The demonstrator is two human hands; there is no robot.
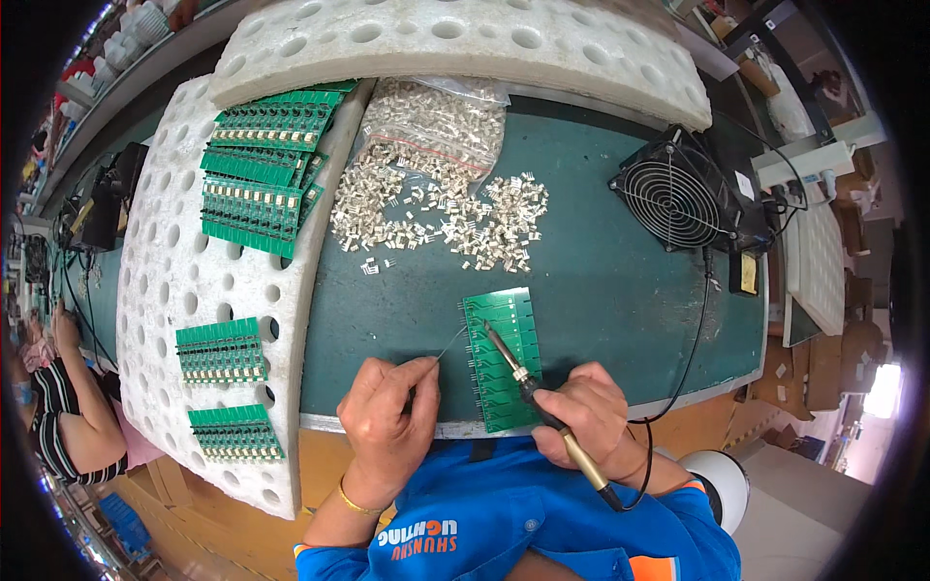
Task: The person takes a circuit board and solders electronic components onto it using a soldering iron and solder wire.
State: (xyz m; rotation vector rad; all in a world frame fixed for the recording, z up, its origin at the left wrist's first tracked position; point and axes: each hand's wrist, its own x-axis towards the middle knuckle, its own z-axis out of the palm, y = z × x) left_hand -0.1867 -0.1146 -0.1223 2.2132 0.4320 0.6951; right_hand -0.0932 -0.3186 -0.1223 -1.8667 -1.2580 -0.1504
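Observation:
My right hand (584,414) grips a soldering iron (572,447) by its dark and gold handle. The iron's metal tip reaches the upper left part of a green circuit board (502,363). This board lies at the table's front edge, traces facing up, with pins sticking out along its left side. Pinched in my left hand (389,412) is a thin solder wire (451,342), its far end close to the iron's tip. Whether wire and tip touch is too small to tell.
White connectors (484,218) lie heaped beyond the board, beside an open plastic bag (436,121) of them. A perforated foam sheet (160,290) at left bears several populated boards (257,203). Another foam block (465,48) spans the back. A black fan (668,198) stands right; the iron's cable (693,358) trails below it.

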